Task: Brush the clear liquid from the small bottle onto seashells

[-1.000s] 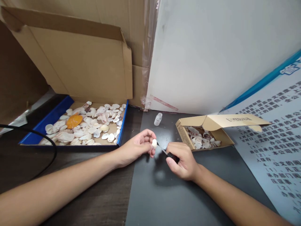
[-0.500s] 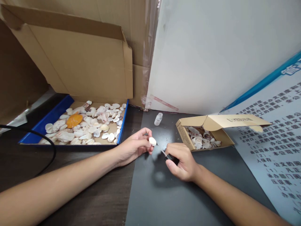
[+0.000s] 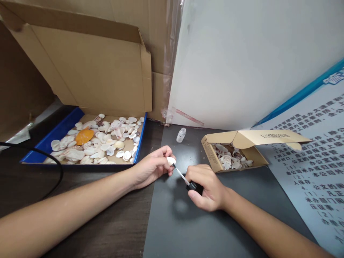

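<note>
Between the fingertips of my left hand (image 3: pixel 156 166) is a small white ribbed seashell (image 3: pixel 170 161). My right hand (image 3: pixel 206 186) is closed around the black cap of a brush applicator (image 3: pixel 183 176), whose thin pale stem points up and left. Its dark tip meets the lower right edge of the shell, or comes very close to it. Behind both hands, a small clear glass bottle (image 3: pixel 181 135) stands upright without a cap on the dark grey mat (image 3: pixel 177 229).
To the left lies an open blue-sided box (image 3: pixel 49 143) of shells, among them an orange scallop shell (image 3: pixel 84 136). A smaller cardboard box (image 3: pixel 211 154) with shells sits at the right, its lid raised. A black cable (image 3: pixel 60 172) curves at far left. A white panel (image 3: pixel 220 64) stands behind.
The shell in my left hand has turned and shifted slightly left. My right hand has tilted the applicator, showing more of its stem, with the tip now up against the shell's edge.
</note>
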